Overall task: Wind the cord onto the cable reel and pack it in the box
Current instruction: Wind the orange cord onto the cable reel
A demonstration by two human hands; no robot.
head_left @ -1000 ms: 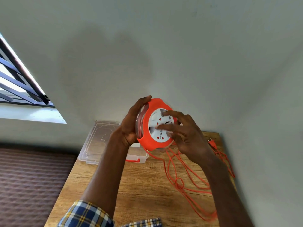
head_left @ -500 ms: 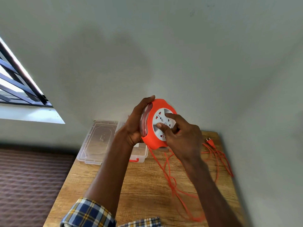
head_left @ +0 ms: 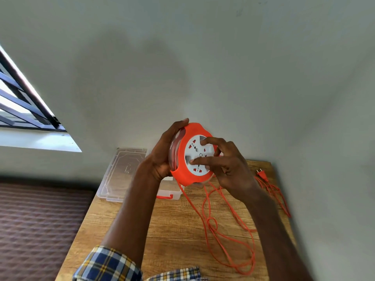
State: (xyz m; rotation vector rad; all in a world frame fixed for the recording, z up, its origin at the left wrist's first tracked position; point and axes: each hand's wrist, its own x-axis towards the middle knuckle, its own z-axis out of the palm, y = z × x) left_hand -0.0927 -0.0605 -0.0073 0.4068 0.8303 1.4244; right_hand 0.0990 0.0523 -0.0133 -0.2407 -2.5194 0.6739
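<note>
Head view, nearest first: plaid sleeve (head_left: 107, 264) at bottom edge, rolled back from a bare left forearm. Just beyond, wooden table (head_left: 172, 230) running away toward a grey wall (head_left: 203, 67). Loose orange cord (head_left: 229, 236) strewn in loops over table's right half, one strand rising to the reel, another trailing to a two-pin plug (head_left: 262, 175) lying flat near the far right corner.

Above the table, lifted clear of it: cable reel (head_left: 183, 175), orange rim, white socket face turned toward the camera, tilted a little to the left. Left hand (head_left: 162, 157) wrapped round reel's left side, thumb hooked over the top rim, palm against the back; firm grip. Right hand (head_left: 231, 171) at reel's right side, fingers (head_left: 211, 141) partly curled and pressed onto the white face, one at a recess near the top, another laid across the lower half; thumb side hidden behind the rim, so full hold on that side cannot be told. A few turns of cord visible in the groove on the left.

Farther back, behind the left wrist: clear plastic box (head_left: 172, 194) with orange latch, mostly hidden by the arm, and beside it a clear lid (head_left: 121, 173) lying flat at table's far left corner. Off to the left, barred window (head_left: 22, 102) and brown patterned floor (head_left: 40, 220) below.
</note>
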